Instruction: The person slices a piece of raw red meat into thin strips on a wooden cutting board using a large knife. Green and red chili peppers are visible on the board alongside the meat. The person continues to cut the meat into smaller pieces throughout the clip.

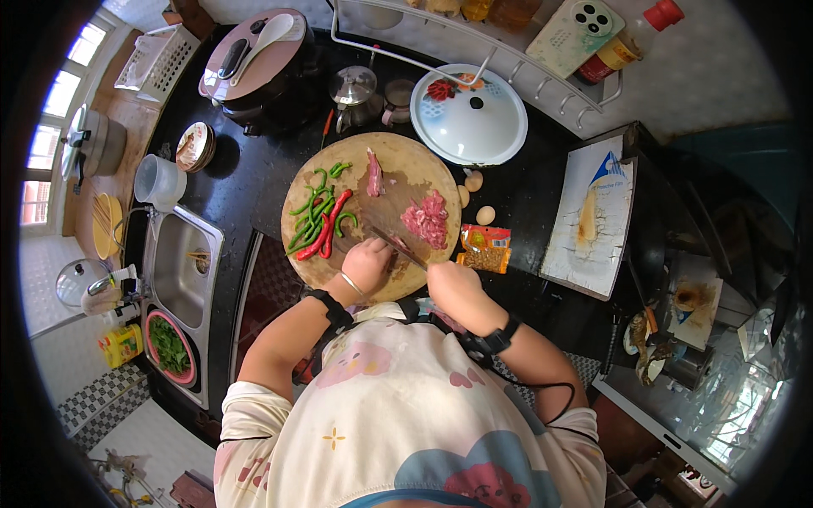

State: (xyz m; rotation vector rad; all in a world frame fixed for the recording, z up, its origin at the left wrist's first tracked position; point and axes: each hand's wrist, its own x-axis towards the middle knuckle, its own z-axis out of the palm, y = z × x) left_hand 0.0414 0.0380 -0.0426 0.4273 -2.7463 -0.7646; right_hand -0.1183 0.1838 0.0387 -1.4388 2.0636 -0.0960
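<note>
A round wooden cutting board [356, 149] lies on the counter before me. My right hand [454, 286] grips the handle of a kitchen knife [409, 254], its blade slanting up and left across the board. Close against the blade, my left hand [368, 261] has its fingers curled down on raw meat, mostly hidden under them. A little sliced meat [399, 241] shows just beyond the blade. Cut raw meat [427, 219] is heaped at the board's right, and a longer strip of meat [375, 174] lies near the top. Green chili peppers [311, 219] and red chili peppers [331, 228] are grouped at the left.
Eggs [486, 215] and an orange food packet [486, 247] lie right of the board. Behind it stand a lidded enamel basin [502, 120], a glass teapot [353, 89] and an electric cooker [254, 57]. A steel sink [181, 273] with a pink basket of greens [170, 343] is at left.
</note>
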